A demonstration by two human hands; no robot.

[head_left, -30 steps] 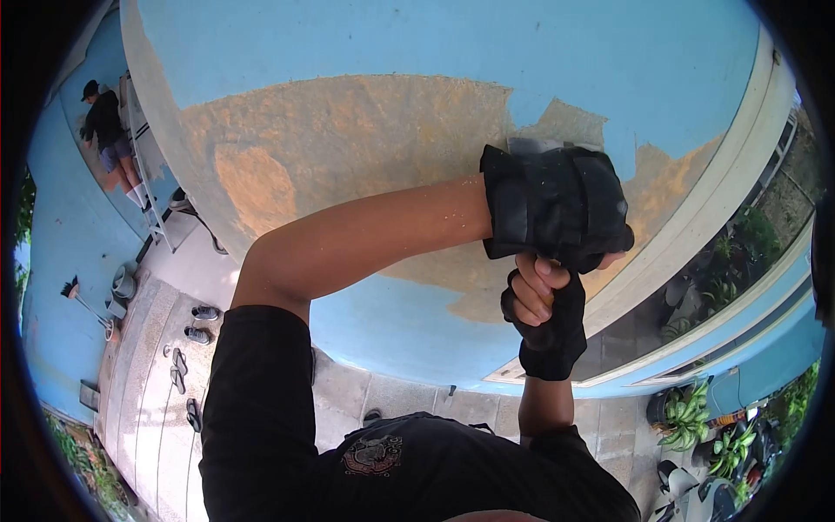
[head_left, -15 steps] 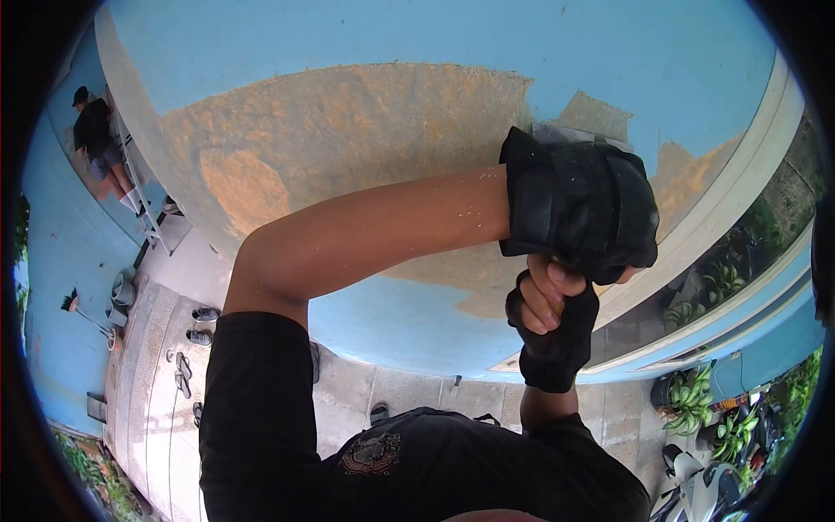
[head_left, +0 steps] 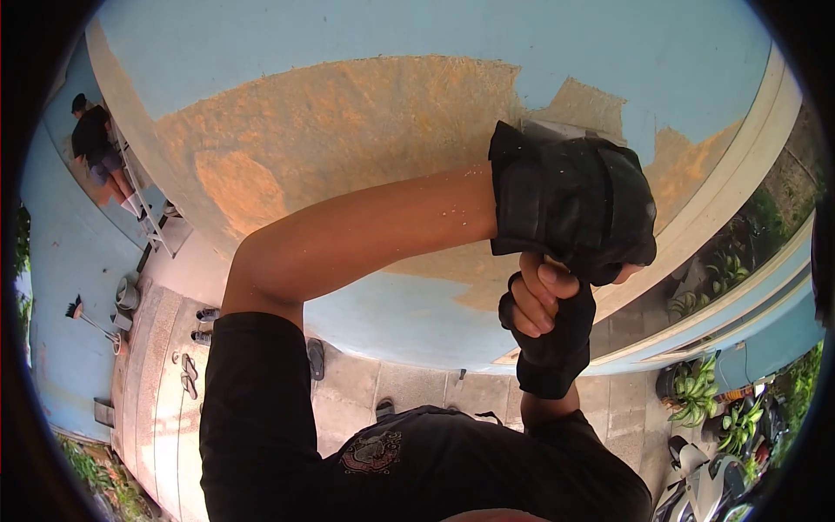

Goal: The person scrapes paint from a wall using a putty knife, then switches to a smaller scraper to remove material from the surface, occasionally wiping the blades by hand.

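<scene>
My left hand [head_left: 574, 204], in a black padded glove, is closed in front of the wall, its back towards me. A flat grey blade of a scraper [head_left: 557, 130] shows just above the glove, lying against the wall [head_left: 348, 130]; the handle is mostly hidden. Just below, my right hand [head_left: 552, 317], in a black fingerless glove, has its bare fingers curled round what looks like the lower end of the same handle. Around them the light-blue paint is stripped off in a broad brown-orange patch, with ragged paint edges above.
At far left another person [head_left: 96, 139] works at a wall beside a ladder [head_left: 143, 191]. A broom [head_left: 91, 320], buckets [head_left: 127, 294] and sandals [head_left: 189, 374] are on the left. A window [head_left: 713, 252], potted plants [head_left: 691, 396] and a motorbike [head_left: 709, 487] are on the right.
Both hands and the scraper have shifted slightly left and up in the view, along with a small camera movement. The grip looks the same.
</scene>
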